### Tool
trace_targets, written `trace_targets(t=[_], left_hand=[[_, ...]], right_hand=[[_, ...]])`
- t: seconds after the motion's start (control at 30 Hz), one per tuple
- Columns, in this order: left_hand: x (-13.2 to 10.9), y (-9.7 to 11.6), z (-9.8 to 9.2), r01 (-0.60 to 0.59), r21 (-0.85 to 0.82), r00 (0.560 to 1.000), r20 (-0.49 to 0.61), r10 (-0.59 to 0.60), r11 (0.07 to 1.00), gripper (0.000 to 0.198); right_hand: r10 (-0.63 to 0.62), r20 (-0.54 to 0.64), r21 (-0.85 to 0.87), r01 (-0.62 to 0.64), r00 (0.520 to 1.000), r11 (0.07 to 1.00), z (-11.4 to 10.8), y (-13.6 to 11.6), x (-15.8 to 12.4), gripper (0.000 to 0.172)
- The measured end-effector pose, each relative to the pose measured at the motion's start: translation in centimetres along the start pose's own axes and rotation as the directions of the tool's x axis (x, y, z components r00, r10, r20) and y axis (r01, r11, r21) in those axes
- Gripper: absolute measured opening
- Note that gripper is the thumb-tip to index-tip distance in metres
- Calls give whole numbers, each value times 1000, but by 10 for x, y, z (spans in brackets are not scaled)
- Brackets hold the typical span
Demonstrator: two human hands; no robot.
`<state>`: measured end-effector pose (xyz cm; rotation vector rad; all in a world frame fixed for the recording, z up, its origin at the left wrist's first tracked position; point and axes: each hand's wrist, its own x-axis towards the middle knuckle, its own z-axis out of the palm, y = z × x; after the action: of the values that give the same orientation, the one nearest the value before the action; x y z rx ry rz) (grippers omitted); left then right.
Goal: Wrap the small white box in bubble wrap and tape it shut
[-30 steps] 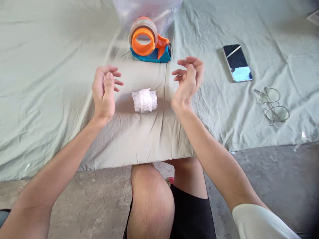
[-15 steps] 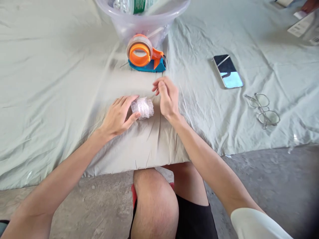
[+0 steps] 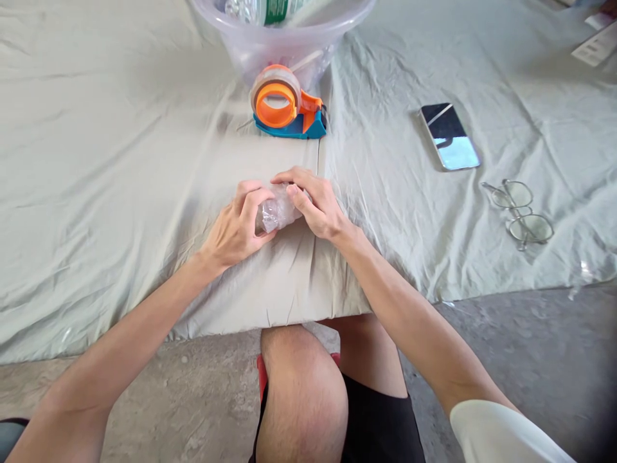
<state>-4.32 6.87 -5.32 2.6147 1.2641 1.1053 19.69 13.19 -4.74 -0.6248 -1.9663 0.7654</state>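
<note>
A small bundle in clear bubble wrap (image 3: 278, 211) sits between my hands just above the cloth near the table's front edge. My left hand (image 3: 240, 222) is closed round its left end, thumb below and fingers over the top. From the right, my right hand (image 3: 313, 204) grips the same bundle with bent fingers and thumb. What the wrap contains is hidden. Beyond my hands stands an orange and blue tape dispenser (image 3: 289, 109) with a roll of clear tape on it.
Behind the dispenser is a translucent plastic basin (image 3: 289, 45) holding a green-labelled bottle (image 3: 276, 11). To the right lie a phone (image 3: 449, 137) and a pair of glasses (image 3: 520, 212). A printed white box (image 3: 595, 48) is at the far right. Wrinkled pale cloth (image 3: 120, 161) covers the table.
My right hand has come down and left onto the bundle, which it did not touch before. My left fingers have curled tighter round it, and the bundle has turned. The view has shifted slightly.
</note>
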Motion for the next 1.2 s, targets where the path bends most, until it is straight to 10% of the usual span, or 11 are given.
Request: trace_targets(t=[0.4, 1.2], left_hand=[[3, -16, 4, -181, 106, 983, -8, 183, 978, 44], [6, -21, 1, -139, 82, 990, 4, 140, 987, 56]], right_hand=[[-158, -139, -20, 156, 978, 988, 4, 12, 6, 5], [-129, -189, -142, 103, 973, 984, 9, 15, 3, 25]])
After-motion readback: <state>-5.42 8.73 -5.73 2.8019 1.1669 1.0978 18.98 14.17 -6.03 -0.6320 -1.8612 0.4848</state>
